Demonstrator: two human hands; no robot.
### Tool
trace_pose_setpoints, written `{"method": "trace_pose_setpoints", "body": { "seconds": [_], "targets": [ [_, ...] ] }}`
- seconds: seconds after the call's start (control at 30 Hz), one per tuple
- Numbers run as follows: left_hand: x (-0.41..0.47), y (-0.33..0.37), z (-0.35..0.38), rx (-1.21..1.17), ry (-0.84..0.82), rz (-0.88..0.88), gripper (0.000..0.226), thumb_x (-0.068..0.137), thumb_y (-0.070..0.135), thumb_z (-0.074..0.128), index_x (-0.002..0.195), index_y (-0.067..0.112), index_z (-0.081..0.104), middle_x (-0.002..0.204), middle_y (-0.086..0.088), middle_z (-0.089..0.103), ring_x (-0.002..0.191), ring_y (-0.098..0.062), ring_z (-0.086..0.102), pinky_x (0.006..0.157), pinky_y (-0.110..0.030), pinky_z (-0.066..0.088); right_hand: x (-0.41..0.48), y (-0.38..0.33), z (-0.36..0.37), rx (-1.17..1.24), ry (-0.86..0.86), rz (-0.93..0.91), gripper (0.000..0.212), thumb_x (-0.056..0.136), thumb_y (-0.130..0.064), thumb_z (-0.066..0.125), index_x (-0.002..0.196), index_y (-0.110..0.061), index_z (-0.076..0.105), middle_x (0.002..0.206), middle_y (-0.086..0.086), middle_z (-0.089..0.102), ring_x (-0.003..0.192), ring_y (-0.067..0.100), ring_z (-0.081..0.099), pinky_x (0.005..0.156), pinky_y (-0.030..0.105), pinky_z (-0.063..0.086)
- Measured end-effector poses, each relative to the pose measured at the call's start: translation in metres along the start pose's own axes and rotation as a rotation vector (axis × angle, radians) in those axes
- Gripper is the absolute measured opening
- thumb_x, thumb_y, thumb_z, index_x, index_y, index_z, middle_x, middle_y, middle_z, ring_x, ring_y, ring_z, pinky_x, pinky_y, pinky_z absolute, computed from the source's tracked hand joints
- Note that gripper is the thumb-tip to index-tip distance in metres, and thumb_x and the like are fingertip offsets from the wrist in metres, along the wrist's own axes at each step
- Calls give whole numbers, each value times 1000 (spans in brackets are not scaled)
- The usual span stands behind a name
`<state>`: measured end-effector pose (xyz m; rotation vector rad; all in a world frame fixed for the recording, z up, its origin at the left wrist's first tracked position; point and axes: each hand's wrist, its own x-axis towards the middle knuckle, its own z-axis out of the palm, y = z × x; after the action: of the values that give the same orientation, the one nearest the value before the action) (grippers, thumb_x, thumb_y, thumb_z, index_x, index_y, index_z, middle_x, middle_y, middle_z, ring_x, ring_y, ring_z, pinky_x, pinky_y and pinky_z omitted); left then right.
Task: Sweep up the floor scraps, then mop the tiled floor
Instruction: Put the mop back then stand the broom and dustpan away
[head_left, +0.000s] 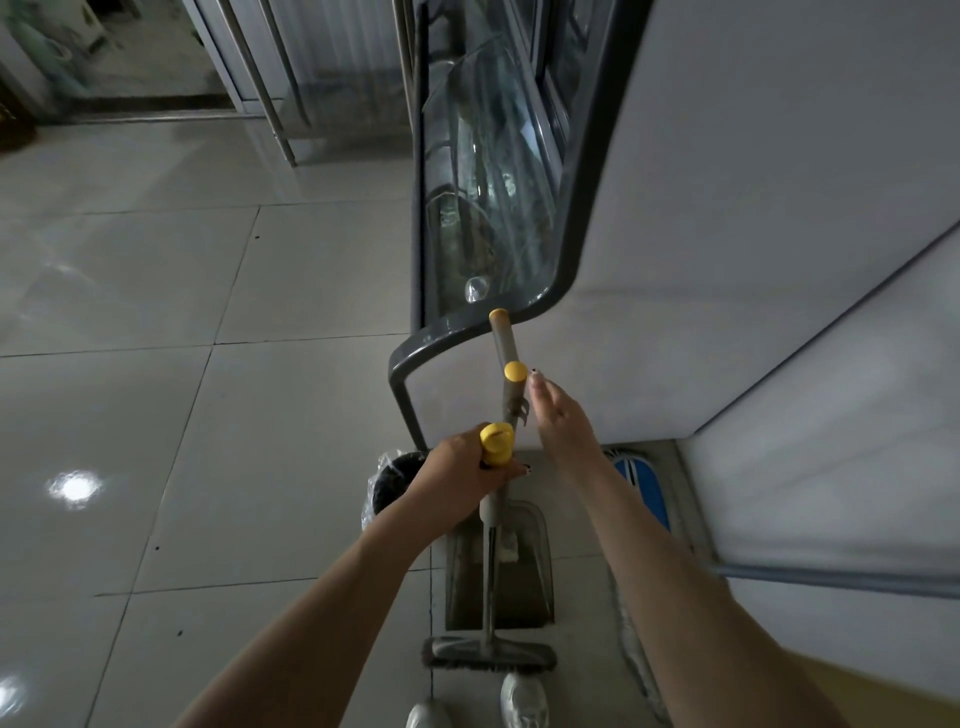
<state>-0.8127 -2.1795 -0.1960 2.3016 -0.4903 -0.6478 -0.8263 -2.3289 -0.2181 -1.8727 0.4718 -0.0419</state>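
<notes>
The tiled floor (182, 415) shines dimly; our left hand (457, 478) grips the broom (488, 657) upright by the dustpan (524, 571), probably to steady it; our right hand (563, 421), fingers straight, hovers beside the second handle (511, 353).

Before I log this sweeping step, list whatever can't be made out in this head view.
All in the head view:
Black lined bin: right side and contents hidden by the left hand.
Grey plastic dustpan: contents too dim to name.
Blue-and-white floor object: partly behind the right forearm, unidentifiable.
Curved glass display case: reflections mask its contents.
Pale shoes: cut by the bottom edge.
</notes>
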Motion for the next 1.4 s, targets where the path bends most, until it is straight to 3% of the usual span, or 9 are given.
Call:
{"method": "trace_pose_setpoints", "body": {
  "seconds": [0.1, 0.17, 0.33, 0.6, 0.77, 0.9, 1.03, 1.17, 1.4],
  "targets": [
    [-6, 5, -6, -6, -23, 38, 22, 80, 41, 67, 78, 36, 46, 74, 9, 58, 67, -5, 55, 56, -15, 41, -22, 2, -3, 201, -35, 86, 52, 97, -53, 22, 124, -22, 55, 123, -6, 59, 120, 13, 54, 100, 28, 42],
    [-10, 10, -13, 1, -31, 73, 21, 81, 40, 67, 81, 34, 47, 75, 8, 58, 67, -6, 54, 59, -15, 43, -40, 5, -5, 300, -68, 139, 73, 88, -63, 20, 134, -14, 49, 127, -4, 59, 120, 12, 54, 96, 22, 43],
    [-21, 25, -38, -18, 7, 115, 25, 80, 39, 68, 76, 34, 44, 70, 12, 53, 64, -3, 50, 54, -15, 37, -80, 19, -8, 303, -20, 228, 15, 96, -29, 51, 104, -22, 62, 99, -4, 70, 99, 11, 65, 96, 35, 49],
    [-47, 46, -60, 49, 32, 251, 28, 76, 44, 71, 77, 24, 51, 72, 4, 60, 65, -11, 54, 58, -24, 41, -118, -8, 33, 129, -163, 96, 47, 81, -20, 73, 123, -15, 54, 103, -14, 65, 88, -10, 64, 71, 4, 48],
    [-55, 58, -74, -12, 39, 302, 46, 71, 44, 74, 100, 11, 63, 95, -6, 71, 88, -20, 65, 82, -38, 52, -120, -30, 47, -74, 108, -10, 41, 83, -29, 71, 118, -10, 60, 105, -3, 68, 90, 6, 64, 77, 13, 50],
    [-55, 49, -83, -162, 105, 318, 29, 74, 39, 73, 89, 16, 63, 86, 2, 69, 76, -8, 62, 63, -17, 47, -113, -43, 37, -191, 122, -75, 39, 84, -33, 68, 114, -8, 62, 105, 3, 70, 91, 13, 66, 79, 23, 53],
    [-54, 33, -76, -457, 41, 247, 5, 84, 27, 67, 85, 23, 64, 84, 4, 68, 87, -17, 67, 80, -28, 56, -109, -48, 27, -285, 184, -124, 29, 86, -32, 66, 105, -11, 62, 82, -8, 64, 75, 10, 63, 62, 9, 44],
    [-46, 18, -61, -772, 28, 82, 19, 94, 28, 52, 81, 21, 64, 76, 6, 72, 77, -7, 70, 64, -16, 56, -105, -53, 15, -253, 195, -162, 24, 87, -35, 64, 104, -19, 58, 79, -17, 60, 71, -5, 57, 58, 5, 41],
    [-11, -7, -32, -657, 22, -94, 11, 87, 4, 61, 88, 16, 62, 97, -6, 69, 96, -20, 64, 87, -34, 52, -80, -58, -12, -150, 164, -145, 17, 87, -31, 65, 100, -28, 55, 82, -22, 60, 76, -11, 58, 61, 2, 44]
  ]
}}
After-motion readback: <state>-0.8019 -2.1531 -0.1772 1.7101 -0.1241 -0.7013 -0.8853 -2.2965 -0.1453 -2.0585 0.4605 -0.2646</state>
